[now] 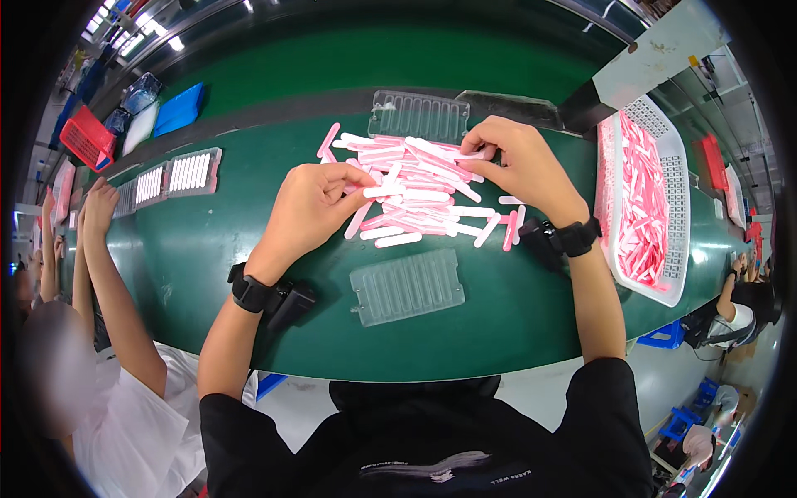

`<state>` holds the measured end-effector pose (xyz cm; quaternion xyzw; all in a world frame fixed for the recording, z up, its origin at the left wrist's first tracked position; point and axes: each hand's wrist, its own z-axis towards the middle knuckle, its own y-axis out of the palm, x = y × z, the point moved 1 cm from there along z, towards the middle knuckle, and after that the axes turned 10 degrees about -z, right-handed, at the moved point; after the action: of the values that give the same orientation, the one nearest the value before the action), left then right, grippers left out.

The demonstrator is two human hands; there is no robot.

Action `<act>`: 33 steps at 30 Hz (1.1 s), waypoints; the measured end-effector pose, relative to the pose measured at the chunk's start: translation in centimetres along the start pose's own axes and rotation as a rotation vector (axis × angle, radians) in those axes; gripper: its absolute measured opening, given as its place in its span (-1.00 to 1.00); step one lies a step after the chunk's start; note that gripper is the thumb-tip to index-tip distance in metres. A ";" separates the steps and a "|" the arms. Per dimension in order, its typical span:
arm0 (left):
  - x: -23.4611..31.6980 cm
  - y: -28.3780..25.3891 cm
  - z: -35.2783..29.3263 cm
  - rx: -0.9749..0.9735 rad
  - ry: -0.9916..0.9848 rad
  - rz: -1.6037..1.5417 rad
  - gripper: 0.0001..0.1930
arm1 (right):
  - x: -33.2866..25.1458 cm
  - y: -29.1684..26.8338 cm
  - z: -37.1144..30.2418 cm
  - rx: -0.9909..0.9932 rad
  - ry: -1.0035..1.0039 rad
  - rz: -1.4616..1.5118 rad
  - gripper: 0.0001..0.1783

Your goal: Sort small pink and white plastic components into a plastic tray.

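Observation:
A loose pile of small flat pink-and-white sticks (415,220) with rounded ends lies on the green table in front of me. At the pile's left side, my left hand (311,203) pinches the end of one stick (385,191) between thumb and forefinger. Over its upper right side, my right hand (523,162) is closed, with thumb and forefinger at the end of another stick (471,155). A clear slotted plastic tray (407,289) lies nearest me, its slots bare. Beyond the pile is a second clear slotted tray (420,114), partly covered by sticks at its near edge.
To the right, a white perforated basket (677,207) holds many more sticks. At left, slotted trays filled with white sticks (193,173) lie near another person's hands (100,207). A blue folder-like sheet (178,108) and a red basket (85,139) sit farther back. A metal post (643,62) rises at upper right.

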<state>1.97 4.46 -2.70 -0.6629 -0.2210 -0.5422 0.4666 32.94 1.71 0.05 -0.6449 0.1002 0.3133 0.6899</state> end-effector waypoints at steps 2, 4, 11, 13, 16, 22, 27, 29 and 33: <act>0.3 0.0 -0.3 0.025 0.029 0.026 -0.87 | 0.0 0.1 -0.3 0.039 -0.038 -0.063 -0.88; 0.7 -0.3 -0.3 0.055 0.048 0.057 -0.86 | 0.4 0.3 -0.5 0.076 -0.085 -0.117 -0.90; 2.0 -0.1 -0.9 0.106 0.283 0.305 -0.83 | -1.1 0.3 -0.8 0.094 0.047 -0.087 -0.90; 1.5 0.5 -1.2 0.098 0.333 0.329 -0.84 | -1.4 0.6 -0.8 0.117 0.124 0.090 -0.88; 0.9 1.1 -1.4 0.086 0.377 0.353 -0.85 | -1.6 0.7 -1.1 0.110 0.235 0.519 -0.84; 1.1 0.6 -1.5 0.073 0.317 0.401 -0.87 | -2.9 0.9 -2.2 0.077 0.244 0.869 -0.77; 2.3 0.6 -2.0 -0.017 0.434 0.509 -0.83 | -2.8 1.0 -2.6 0.076 0.234 0.869 -0.77; 1.9 0.8 -2.4 -0.017 0.493 0.587 -0.81 | -3.1 1.0 -2.4 0.090 0.237 0.851 -0.76; 2.7 1.0 -2.7 -0.068 0.460 0.693 -0.82 | -3.5 0.6 -2.5 0.128 0.224 0.791 -0.76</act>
<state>2.22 1.13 -0.67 -0.5747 0.1431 -0.4940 0.6366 30.55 -1.76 1.09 -0.5428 0.4339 0.4752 0.5397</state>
